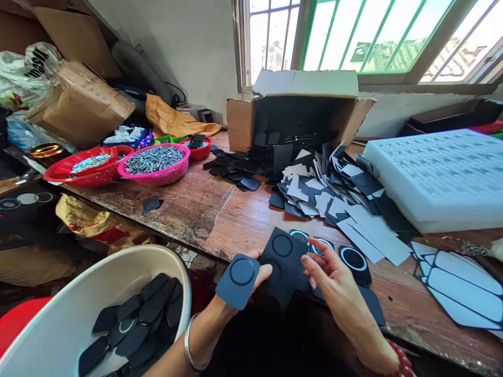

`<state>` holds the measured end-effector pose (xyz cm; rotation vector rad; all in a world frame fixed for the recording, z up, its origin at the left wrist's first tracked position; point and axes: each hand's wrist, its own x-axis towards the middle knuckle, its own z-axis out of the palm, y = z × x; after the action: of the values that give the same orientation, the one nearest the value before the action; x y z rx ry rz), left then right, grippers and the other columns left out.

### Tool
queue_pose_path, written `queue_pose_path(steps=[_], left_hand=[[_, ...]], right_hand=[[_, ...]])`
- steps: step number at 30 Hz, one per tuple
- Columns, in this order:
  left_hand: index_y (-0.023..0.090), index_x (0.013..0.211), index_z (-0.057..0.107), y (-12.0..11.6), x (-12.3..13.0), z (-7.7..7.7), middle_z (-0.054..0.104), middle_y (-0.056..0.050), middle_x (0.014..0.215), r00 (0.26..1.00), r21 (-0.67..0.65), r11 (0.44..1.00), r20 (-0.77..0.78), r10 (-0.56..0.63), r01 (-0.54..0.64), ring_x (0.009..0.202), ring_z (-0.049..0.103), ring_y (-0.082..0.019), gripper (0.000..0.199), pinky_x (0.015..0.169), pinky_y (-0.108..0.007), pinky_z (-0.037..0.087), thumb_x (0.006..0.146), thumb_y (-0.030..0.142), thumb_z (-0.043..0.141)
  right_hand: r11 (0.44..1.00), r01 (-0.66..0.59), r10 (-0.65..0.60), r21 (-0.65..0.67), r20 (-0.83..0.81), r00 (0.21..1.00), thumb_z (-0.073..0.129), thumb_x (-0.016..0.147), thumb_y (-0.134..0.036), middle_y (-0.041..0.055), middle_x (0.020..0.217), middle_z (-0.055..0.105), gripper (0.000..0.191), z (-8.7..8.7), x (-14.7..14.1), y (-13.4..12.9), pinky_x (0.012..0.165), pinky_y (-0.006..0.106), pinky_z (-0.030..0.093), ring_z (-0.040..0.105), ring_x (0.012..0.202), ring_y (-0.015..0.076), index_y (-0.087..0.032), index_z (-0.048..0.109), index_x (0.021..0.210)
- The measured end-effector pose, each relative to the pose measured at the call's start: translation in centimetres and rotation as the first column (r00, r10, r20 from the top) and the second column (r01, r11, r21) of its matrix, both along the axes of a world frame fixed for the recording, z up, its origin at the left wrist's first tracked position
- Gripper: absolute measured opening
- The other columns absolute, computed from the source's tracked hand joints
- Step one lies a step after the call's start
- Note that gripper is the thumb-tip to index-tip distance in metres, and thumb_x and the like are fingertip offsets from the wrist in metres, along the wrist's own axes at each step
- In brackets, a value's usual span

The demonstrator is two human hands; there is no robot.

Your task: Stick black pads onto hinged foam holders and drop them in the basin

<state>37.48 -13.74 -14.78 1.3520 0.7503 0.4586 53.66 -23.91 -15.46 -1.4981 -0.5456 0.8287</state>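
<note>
My left hand (259, 272) is closed on a black sheet (281, 256) with printed rings, its thumb lying over the sheet's left edge. A dark rounded-square pad (238, 280) marked with a ring sits against the same hand; how it is held there is hidden. My right hand (330, 275) is at the sheet's right side, index finger stretched out and thumb apart from it. I cannot tell whether its fingertips touch the sheet. Behind that hand, several black pieces with pale rings, such as the ringed square piece (353, 259), lie in a row on the table.
A white tub (173, 262) with dark square pads stands lower left. Scattered cards (310, 188) spill from an open carton (239, 125). Pink (176, 170) and red (86, 175) baskets hold small metal parts. A white foam block (432, 178) and white-faced sheets (463, 283) lie right.
</note>
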Motion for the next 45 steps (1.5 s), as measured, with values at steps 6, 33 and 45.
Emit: queue_pose_path(steps=[6,33,45], left_hand=[[0.024,0.091,0.071,0.9,-1.2,-0.2,0.074,-0.003,0.087,0.994,-0.103,0.99,0.045,0.101,-0.096,0.084,0.067,-0.021,0.023,0.082,-0.033,0.054,0.076,0.041,0.068],[0.02,0.142,0.046,4.7,-1.6,-1.3,0.048,-0.015,0.143,0.947,0.823,0.56,-0.094,0.308,-0.101,0.137,0.04,-0.029,0.056,0.115,-0.048,0.032,0.088,0.024,0.058],[0.023,0.119,0.065,4.1,0.6,-1.6,0.062,-0.007,0.114,0.968,0.667,0.744,-0.16,0.193,-0.038,0.105,0.059,-0.024,0.034,0.095,-0.041,0.049,0.085,0.019,0.065]], right_hand=[[0.982,-0.187,0.185,-0.02,-0.084,0.979,0.079,0.069,-0.053,-0.0044,0.07,0.058,0.053,-0.7,-0.4,1.7,0.04,0.019,0.032,0.043,0.047,0.0067,-0.02,0.061,0.107],[0.94,-0.3,0.025,0.164,0.842,0.539,0.061,0.091,-0.017,0.0052,0.093,0.065,0.014,0.6,-4.8,3.5,0.078,0.034,0.049,0.058,0.089,0.0204,-0.022,0.069,0.102],[0.872,-0.417,-0.132,0.255,0.944,0.302,0.06,0.084,-0.004,0.0039,0.077,0.066,0.018,4.0,-5.9,-2.3,0.073,0.032,0.053,0.059,0.078,0.0189,-0.021,0.061,0.088]])
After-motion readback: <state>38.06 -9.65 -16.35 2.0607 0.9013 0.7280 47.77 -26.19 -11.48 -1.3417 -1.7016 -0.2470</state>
